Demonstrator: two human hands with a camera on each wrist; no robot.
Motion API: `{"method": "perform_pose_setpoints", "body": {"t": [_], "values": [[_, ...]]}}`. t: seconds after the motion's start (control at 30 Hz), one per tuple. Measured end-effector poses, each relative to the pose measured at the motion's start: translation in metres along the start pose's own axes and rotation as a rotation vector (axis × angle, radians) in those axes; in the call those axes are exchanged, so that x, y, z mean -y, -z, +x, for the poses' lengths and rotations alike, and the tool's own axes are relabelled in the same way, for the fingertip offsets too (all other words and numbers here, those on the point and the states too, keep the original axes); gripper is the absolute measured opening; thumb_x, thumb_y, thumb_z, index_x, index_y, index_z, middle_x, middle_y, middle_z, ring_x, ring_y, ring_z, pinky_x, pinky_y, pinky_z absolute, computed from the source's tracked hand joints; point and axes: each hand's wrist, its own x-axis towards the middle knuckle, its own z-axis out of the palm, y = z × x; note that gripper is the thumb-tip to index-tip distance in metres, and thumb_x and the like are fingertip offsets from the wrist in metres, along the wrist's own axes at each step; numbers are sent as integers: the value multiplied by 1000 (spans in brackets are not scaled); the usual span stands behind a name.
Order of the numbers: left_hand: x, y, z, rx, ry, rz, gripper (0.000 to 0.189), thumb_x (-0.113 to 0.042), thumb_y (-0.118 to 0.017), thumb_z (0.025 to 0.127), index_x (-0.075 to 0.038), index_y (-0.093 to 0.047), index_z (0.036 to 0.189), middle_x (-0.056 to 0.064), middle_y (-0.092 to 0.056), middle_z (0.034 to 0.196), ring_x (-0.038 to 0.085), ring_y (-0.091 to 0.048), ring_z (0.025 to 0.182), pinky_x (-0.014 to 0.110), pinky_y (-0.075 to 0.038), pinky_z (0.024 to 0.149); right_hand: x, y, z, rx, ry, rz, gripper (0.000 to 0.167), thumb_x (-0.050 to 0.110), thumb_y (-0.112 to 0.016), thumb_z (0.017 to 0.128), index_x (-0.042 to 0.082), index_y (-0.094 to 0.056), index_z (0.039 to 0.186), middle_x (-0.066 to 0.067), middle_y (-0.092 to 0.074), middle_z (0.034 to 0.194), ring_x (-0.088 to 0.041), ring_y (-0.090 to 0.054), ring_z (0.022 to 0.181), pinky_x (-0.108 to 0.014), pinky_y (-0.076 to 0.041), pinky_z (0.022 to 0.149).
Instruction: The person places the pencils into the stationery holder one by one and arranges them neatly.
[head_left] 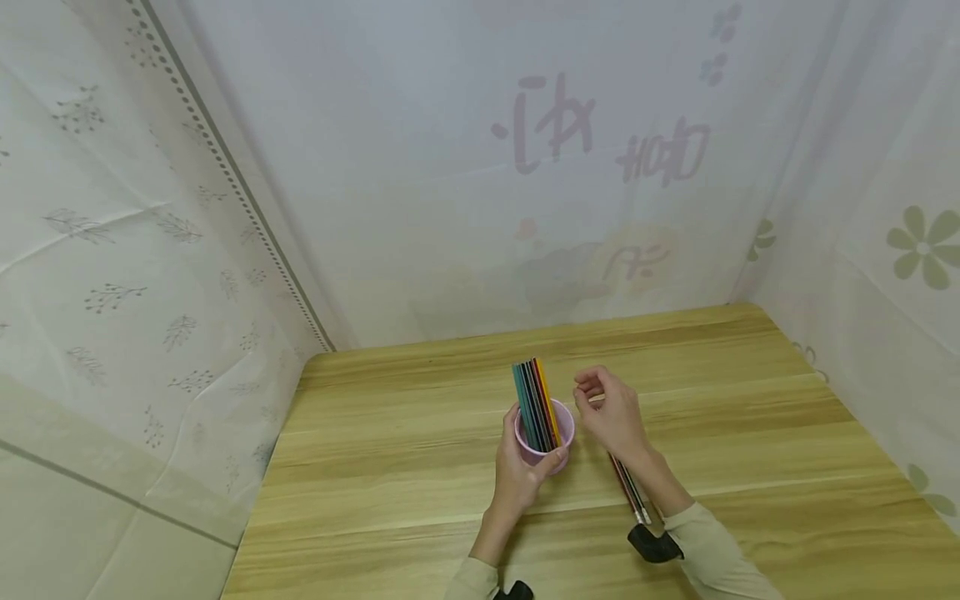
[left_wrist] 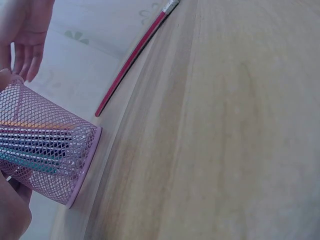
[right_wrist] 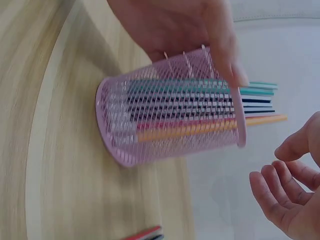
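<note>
In the head view my left hand grips a pink mesh pencil cup round its side, thumb at the near rim. Several pencils stand in the cup, leaning to the left, in teal, dark, red and yellow-orange. Seen from the right wrist, their lower ends show through the mesh. My right hand hovers just right of the cup, fingers loosely bent, with nothing between them. Beneath the right forearm lie a red pencil and a black pencil, side by side with light eraser ends toward me.
The cup is close over the wood-grain table. Pale printed curtains rise behind the table and along both sides. A black wrist strap on the right arm sits close to the loose pencils; another black strap is at the left sleeve.
</note>
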Motion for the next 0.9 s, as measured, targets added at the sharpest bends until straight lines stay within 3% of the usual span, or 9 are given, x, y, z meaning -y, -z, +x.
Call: {"method": "perform_pose_setpoints", "body": {"t": [0.33, 0.6, 0.9], "values": [[0, 0, 0, -9, -17, 11, 89, -26, -86, 78, -23, -38, 152, 4, -58, 143, 22, -58, 127, 43, -45, 111, -18, 18, -7, 2, -87, -38, 18, -10, -67, 84, -3, -65, 100, -14, -69, 89, -24, -67, 77, -16, -55, 63], [1, 0, 0, -9, -34, 12, 89, -26, -85, 79, -22, -37, 153, 6, -59, 142, 24, -59, 126, 43, -47, 109, -36, 23, -17, -3, -123, -55, 17, -10, -66, 82, -3, -65, 98, -14, -69, 88, -17, -65, 75, -16, -55, 63], [1, 0, 0, -7, -44, 16, 88, -26, -85, 79, -22, -37, 153, 6, -60, 140, 24, -60, 124, 42, -49, 108, -53, 28, -28, 73, -178, -119, 19, -8, -67, 83, -6, -64, 101, -15, -69, 90, -24, -66, 79, -20, -55, 69]]}}
